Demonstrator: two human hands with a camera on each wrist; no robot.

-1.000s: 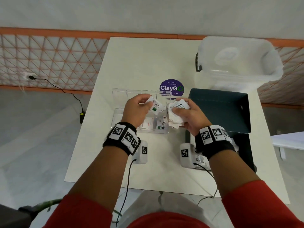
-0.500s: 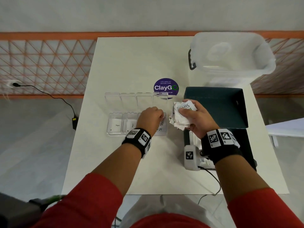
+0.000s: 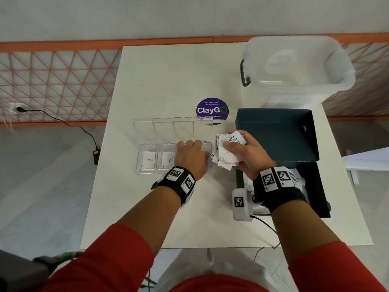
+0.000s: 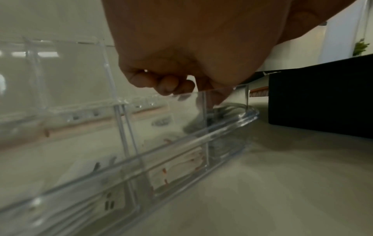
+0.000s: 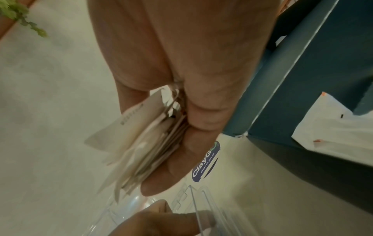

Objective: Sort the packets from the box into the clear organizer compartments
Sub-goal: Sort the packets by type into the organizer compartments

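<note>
We see the right hand (image 3: 245,157) at the centre right of the head view, fingers and thumb curled round a fanned stack of packets (image 3: 226,153), held above the table (image 3: 168,81) between the organizer (image 3: 147,159) and the box (image 3: 280,133). The top packet reads "Stev". In the right wrist view the stack (image 5: 145,143) is pressed between thumb and fingers.

The left hand (image 3: 190,158) sits over the organizer's right-hand compartments at the frame's centre. In the left wrist view its fingers (image 4: 161,83) are curled, tips at the compartment's rim; we cannot tell whether they pinch a packet. The two left compartments each hold a packet, marked Sugar (image 3: 148,159) and Pepper (image 3: 168,160). More packets lie in the box at the lower right.
</note>
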